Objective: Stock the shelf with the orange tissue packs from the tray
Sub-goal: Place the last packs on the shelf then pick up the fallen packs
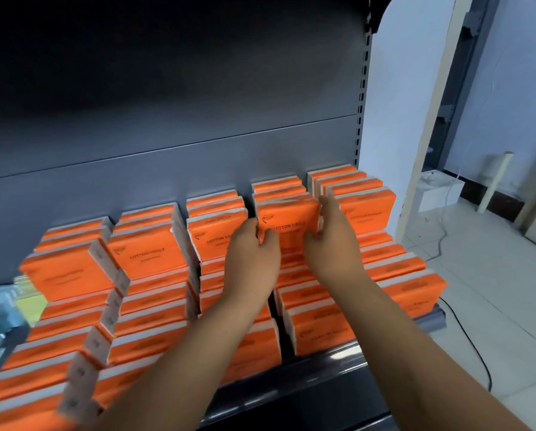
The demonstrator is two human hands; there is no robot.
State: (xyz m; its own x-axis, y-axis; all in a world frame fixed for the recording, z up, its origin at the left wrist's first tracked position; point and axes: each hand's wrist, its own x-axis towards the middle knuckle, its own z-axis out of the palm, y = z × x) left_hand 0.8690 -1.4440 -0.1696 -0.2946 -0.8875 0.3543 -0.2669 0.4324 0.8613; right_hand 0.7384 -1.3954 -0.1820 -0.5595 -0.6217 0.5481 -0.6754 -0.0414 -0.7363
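Observation:
Both hands hold one orange tissue pack (288, 217) upright at the front of the upper back row, fourth column from the left. My left hand (251, 253) grips its left edge, thumb on the front face. My right hand (332, 237) grips its right edge with fingers curled round the side. Several rows of orange tissue packs (148, 256) fill the grey shelf (329, 365), stacked in two tiers. The tray is out of view.
The shelf's grey back panel (167, 119) rises behind the packs, with a slotted upright (361, 98) at its right. Blue and yellow packets (8, 306) lie at the left. A white box (438, 189) and cables sit on the tiled floor to the right.

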